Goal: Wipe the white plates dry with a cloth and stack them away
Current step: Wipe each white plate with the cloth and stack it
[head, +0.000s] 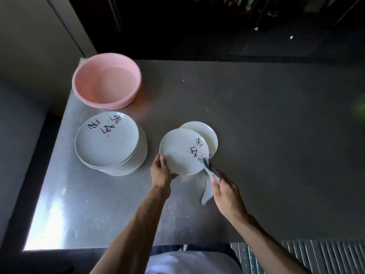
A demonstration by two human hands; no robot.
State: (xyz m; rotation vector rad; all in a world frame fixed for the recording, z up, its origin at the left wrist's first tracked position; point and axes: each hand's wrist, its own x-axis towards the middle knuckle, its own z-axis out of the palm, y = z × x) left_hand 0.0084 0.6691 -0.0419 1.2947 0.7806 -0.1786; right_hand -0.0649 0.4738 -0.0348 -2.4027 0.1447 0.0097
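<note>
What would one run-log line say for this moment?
step: wiping | left hand: grips plate rim | right hand: holds cloth at plate edge | plate stack: left of it | pink basin: beyond stack

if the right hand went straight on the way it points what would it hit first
Probably the held plate: the right hand points up and left, and its cloth seems to touch that plate's right rim, though depth is unclear.
</note>
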